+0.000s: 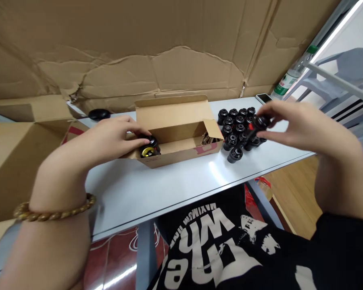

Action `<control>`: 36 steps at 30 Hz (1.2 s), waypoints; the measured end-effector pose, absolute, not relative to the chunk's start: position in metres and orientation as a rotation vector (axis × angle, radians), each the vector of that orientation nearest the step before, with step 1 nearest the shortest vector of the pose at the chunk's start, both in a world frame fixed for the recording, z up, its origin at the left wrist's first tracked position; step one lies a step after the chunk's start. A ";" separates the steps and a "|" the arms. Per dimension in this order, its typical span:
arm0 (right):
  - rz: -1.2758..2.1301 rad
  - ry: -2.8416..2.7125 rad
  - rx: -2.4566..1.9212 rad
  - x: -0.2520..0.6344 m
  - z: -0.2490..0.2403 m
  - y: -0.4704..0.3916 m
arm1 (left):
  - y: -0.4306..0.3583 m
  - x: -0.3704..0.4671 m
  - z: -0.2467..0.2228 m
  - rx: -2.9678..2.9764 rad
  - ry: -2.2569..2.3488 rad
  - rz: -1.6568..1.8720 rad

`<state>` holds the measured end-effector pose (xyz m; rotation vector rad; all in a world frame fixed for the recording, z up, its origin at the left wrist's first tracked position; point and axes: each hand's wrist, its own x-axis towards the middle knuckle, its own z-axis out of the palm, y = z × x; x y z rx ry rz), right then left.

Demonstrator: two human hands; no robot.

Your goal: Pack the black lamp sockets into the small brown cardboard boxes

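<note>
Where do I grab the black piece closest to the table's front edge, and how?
Probably pinch the black piece by its round sides, coming from the front of the table: that side looks open, while its neighbours crowd behind it.

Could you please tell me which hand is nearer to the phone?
Right. The right hand is just this side of the phone; the left hand is farther away, at the open box.

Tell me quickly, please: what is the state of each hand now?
Left hand: closed on a black and yellow round part, at the open cardboard box.
Right hand: closed on a black and red cylinder, near similar black ones.
</note>
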<state>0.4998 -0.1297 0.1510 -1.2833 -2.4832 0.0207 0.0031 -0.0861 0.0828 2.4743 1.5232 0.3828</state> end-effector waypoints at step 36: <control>0.262 -2.313 -0.957 0.370 0.106 -0.154 | -0.144 0.080 0.095 2.332 1.178 1.123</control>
